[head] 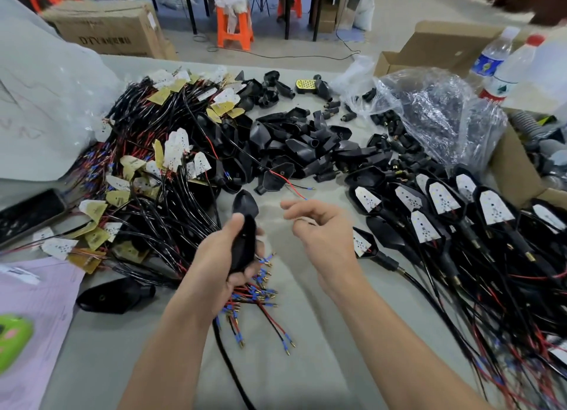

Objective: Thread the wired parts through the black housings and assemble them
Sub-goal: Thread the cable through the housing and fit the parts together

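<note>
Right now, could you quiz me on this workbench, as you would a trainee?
1. True or false: the left hand grips a black plastic teardrop-shaped housing.
2. Where do the black housings already fitted with white boards lie? A) at the person's left B) at the person's right C) under the table
3. Fill the blank: the plastic stool beyond the grey table is coloured ___.
Key: 1 true; 2 B; 3 orange.
</note>
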The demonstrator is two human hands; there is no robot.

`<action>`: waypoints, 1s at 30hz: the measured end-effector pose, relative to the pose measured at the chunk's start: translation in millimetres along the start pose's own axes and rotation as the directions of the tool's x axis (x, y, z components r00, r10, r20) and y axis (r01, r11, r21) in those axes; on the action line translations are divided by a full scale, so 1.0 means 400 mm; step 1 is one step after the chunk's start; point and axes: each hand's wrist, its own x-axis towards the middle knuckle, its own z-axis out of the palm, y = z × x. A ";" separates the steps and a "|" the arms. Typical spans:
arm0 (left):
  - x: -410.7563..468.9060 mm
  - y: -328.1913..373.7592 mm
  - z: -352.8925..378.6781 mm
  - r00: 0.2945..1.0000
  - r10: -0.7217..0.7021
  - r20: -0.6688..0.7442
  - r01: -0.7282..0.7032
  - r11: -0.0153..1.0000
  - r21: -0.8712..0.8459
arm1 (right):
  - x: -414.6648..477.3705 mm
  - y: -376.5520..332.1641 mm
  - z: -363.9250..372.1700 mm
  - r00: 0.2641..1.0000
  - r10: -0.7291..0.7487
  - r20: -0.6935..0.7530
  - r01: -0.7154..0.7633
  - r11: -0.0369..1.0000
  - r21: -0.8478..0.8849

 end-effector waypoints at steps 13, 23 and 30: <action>0.019 0.024 -0.056 0.810 0.256 -0.529 -0.250 0.965 0.084 | 0.025 0.050 0.200 0.936 0.131 0.326 0.199 0.568 -0.798; 0.019 0.022 -0.060 0.790 0.240 -0.564 -0.100 0.958 0.268 | 0.130 0.029 0.292 0.943 0.235 0.234 0.020 0.664 -0.747; 0.015 0.032 -0.063 0.825 0.205 -0.526 -0.027 0.945 0.326 | 0.150 -0.012 0.224 0.989 0.089 0.122 -0.012 0.851 -0.525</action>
